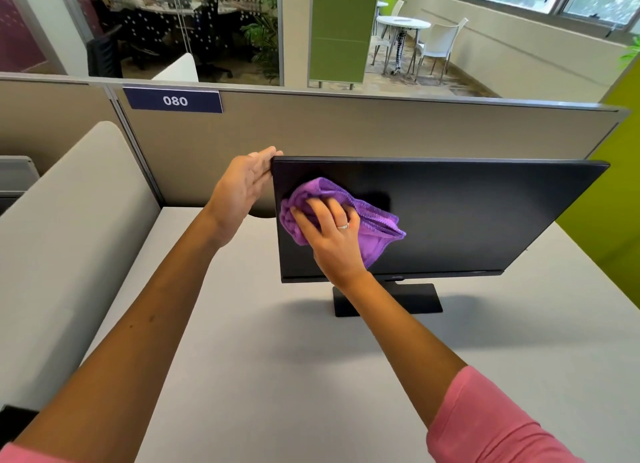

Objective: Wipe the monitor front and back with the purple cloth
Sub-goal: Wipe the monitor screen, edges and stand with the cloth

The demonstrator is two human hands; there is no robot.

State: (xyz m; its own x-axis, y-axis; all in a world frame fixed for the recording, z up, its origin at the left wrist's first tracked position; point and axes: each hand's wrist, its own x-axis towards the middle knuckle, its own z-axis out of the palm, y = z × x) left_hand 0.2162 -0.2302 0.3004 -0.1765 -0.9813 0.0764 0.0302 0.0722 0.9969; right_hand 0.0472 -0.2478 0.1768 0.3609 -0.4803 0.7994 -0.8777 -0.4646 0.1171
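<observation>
A black monitor (467,217) stands on its flat base (415,300) on a grey desk, its dark screen facing me. A crumpled purple cloth (374,220) lies pressed against the left part of the screen under my right hand (332,234), whose fingers are spread over it. My left hand (239,192) grips the monitor's upper left edge, fingers curled behind the top corner. The back of the monitor is hidden.
The grey desk (277,376) stretches toward me. A beige partition with a "080" label (175,100) stands right behind the monitor. A padded light divider (69,227) borders the left side. A green wall (623,203) stands at right.
</observation>
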